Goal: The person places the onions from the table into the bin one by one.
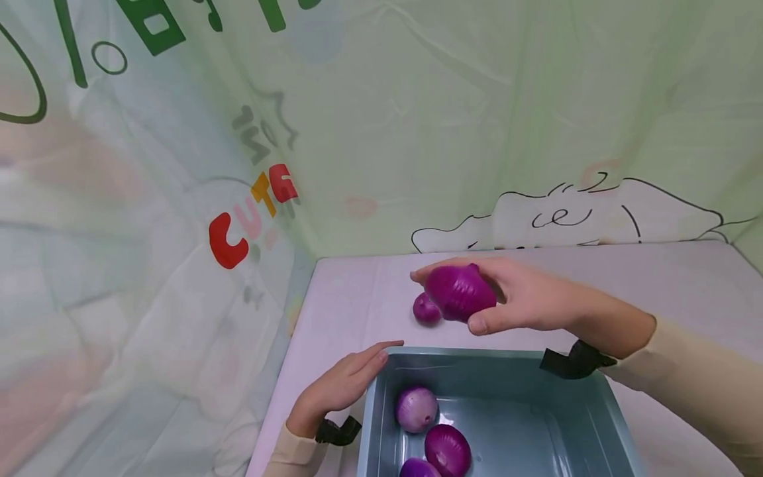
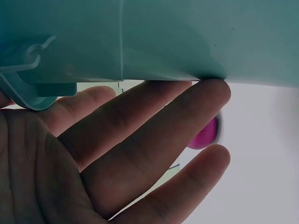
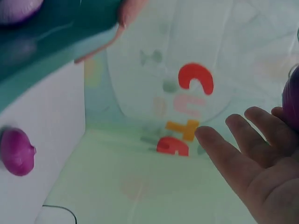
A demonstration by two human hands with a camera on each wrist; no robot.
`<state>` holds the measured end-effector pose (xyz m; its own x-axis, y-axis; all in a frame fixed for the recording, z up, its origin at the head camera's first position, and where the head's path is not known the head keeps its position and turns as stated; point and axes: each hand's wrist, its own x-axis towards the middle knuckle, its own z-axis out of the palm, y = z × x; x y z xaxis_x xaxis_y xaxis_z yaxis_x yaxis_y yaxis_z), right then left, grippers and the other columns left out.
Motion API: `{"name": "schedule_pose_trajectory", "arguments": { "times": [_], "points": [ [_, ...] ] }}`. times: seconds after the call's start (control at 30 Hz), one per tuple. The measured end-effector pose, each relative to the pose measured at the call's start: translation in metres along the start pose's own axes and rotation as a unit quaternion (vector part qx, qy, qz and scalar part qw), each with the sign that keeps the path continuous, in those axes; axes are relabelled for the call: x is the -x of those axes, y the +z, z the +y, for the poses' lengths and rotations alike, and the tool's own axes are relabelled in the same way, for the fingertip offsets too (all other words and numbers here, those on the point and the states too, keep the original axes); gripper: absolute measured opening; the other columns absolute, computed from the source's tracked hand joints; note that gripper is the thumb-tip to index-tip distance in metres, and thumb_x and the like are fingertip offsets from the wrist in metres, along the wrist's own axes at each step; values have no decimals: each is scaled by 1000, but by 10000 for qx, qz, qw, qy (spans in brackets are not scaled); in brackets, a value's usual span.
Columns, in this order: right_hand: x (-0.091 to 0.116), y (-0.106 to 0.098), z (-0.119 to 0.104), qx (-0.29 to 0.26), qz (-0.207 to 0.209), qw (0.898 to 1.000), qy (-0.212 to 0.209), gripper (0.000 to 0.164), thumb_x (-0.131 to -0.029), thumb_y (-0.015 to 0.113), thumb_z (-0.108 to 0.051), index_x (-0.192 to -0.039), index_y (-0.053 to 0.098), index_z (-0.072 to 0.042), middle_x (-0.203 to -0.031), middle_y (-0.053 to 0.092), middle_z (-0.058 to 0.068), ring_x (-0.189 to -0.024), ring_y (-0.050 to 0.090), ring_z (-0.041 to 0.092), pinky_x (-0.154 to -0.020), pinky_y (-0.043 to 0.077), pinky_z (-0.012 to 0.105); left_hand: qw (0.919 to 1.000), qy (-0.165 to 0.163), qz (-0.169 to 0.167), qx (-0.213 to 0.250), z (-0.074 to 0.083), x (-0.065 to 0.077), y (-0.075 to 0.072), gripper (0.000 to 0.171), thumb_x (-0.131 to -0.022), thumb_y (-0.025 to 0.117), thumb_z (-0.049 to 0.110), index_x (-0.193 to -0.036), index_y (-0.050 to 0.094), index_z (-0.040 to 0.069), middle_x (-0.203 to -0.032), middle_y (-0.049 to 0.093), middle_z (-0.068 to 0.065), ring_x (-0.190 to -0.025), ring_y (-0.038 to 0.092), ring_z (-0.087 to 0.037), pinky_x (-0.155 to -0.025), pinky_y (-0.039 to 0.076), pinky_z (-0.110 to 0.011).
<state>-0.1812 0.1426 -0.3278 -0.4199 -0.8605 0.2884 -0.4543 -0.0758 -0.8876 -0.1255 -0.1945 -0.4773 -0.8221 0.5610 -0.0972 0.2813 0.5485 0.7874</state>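
Observation:
My right hand (image 1: 533, 295) grips a red onion (image 1: 459, 293) between thumb and fingers, held in the air above the far rim of a blue-grey plastic bin (image 1: 471, 353). At the right wrist view's right edge, part of that onion (image 3: 293, 100) shows beside the fingers. My left hand (image 1: 346, 381), its fingers stretched out, rests against the bin's left side near the far corner. In the left wrist view its fingertips (image 2: 217, 91) touch the outer wall (image 2: 173, 42). Several red onions (image 1: 416, 409) lie in the bin's left part, one cut off by the frame.
Another red onion (image 1: 426, 310) lies on the white tabletop (image 1: 357, 298) beyond the bin, partly behind the held one. A printed curtain (image 1: 387, 132) hangs behind the table and along its left side. Black straps (image 1: 575, 361) sit on both wrists.

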Motion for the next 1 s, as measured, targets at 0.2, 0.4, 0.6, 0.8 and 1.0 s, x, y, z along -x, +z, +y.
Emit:
{"name": "schedule_pose_trajectory", "arguments": {
  "times": [0.2, 0.4, 0.6, 0.8, 1.0],
  "points": [
    [-1, 24, -4, -351, -642, 9971, 212, 75, -89, 79, -19, -156, 46, -13, -152, 52, 3, -136, 50, 28, -97, 54, 45, 10000, 12, -33, 30, 1, 0, -1, 49, -115, 26, 44, -158, 44, 32, -143, 60, 12, -132, 54, -11, -110, 43, -48],
    [-7, 46, -1, -480, -1093, 9910, 598, 78, -89, 81, -33, -155, 45, -15, -147, 55, -2, -131, 55, 24, -94, 56, 41, 9998, 82, -16, 191, 0, 1, 0, 48, -115, 28, 43, -159, 43, 33, -151, 52, 13, -139, 48, -12, -112, 41, -45],
    [-17, 69, 12, -587, -1728, 9793, 872, 71, -89, 80, -40, -149, 49, -17, -134, 62, -7, -119, 63, 16, -88, 58, 35, 9999, -53, 34, 116, 0, 1, 1, 45, -115, 27, 43, -156, 46, 40, -146, 56, 16, -133, 52, -9, -110, 43, -46],
    [-22, 88, 29, 12, -2269, 9641, 1377, 72, -90, 77, -44, -148, 50, -13, -125, 63, -16, -109, 63, 4, -79, 58, 26, 9999, -25, -39, 154, 0, 2, 1, 47, -115, 27, 44, -158, 45, 34, -145, 57, 14, -133, 53, -10, -109, 43, -46],
    [-25, 98, 43, 619, -2447, 9507, 1802, 70, -86, 79, -45, -144, 54, -16, -114, 64, -19, -99, 64, 0, -72, 57, 22, 9999, -8, -5, 133, 1, 1, -2, 47, -115, 27, 44, -157, 46, 33, -146, 57, 15, -133, 52, -8, -110, 42, -44]
  ]
}}
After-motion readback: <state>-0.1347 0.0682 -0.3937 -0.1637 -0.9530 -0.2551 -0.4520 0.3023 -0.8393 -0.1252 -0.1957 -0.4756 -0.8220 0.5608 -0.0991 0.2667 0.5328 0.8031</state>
